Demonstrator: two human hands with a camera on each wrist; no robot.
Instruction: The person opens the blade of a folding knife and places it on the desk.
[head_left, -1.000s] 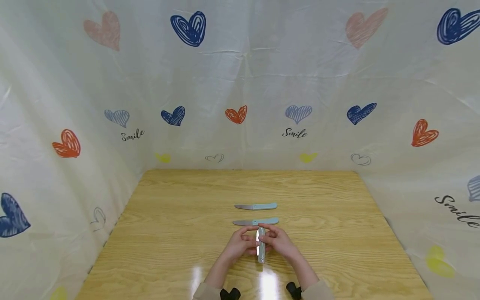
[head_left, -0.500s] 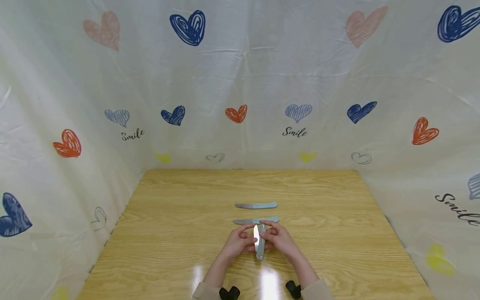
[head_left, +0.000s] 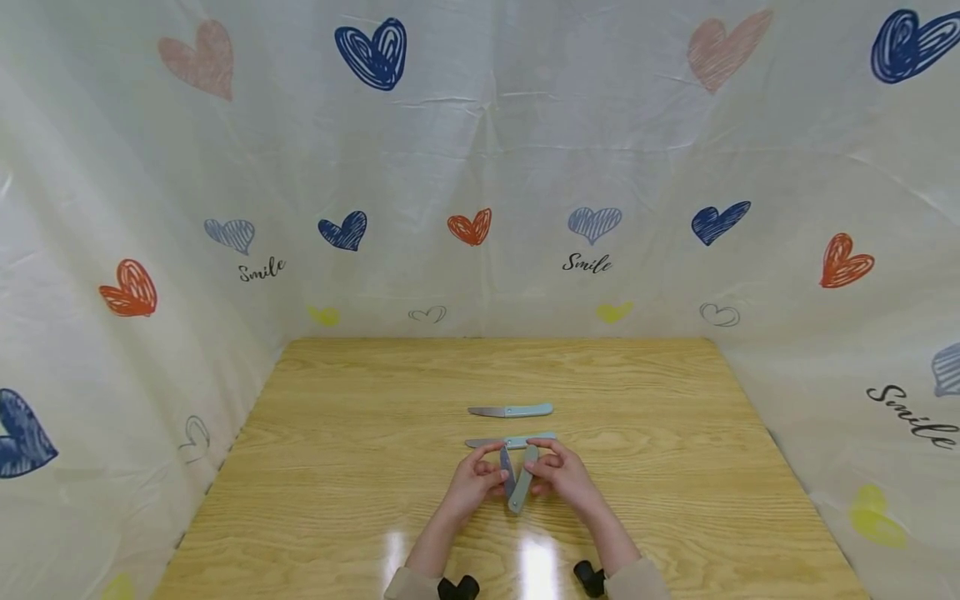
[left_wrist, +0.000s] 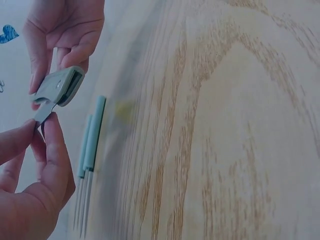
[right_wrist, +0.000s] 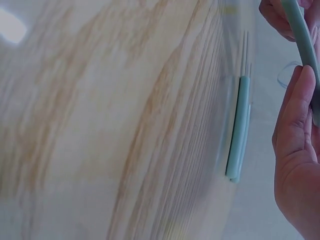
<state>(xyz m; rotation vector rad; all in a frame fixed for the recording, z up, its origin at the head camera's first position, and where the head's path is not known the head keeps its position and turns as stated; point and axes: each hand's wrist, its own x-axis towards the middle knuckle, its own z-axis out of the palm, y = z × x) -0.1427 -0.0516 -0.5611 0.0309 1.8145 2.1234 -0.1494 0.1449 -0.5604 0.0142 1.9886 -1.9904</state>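
Note:
Between my hands, over the front middle of the wooden table, is a folding knife [head_left: 522, 482] with a grey-green handle [left_wrist: 57, 87]. Its blade [head_left: 507, 471] stands part way out, making a narrow V with the handle; the pivot end points toward me. My left hand [head_left: 470, 485] pinches the blade between thumb and fingers. The handle is held by my right hand [head_left: 566, 482], thumb on the near side and a finger at its far end. Just beyond the hands lies an unfolded knife with a light blue handle [head_left: 528, 442], and behind it a second similar knife [head_left: 528, 410].
The wooden table [head_left: 360, 433] runs back to a pale curtain [head_left: 525, 167] printed with hearts and "Smile", which also hangs along both sides. Both lying knives are roughly parallel, blades to the left. Black wrist mounts [head_left: 459, 587] sit by my sleeves.
The blade has swung leftward away from the handle, widening the gap between them. My left hand moved slightly left with the blade, and the handle tilted to the right at its far end.

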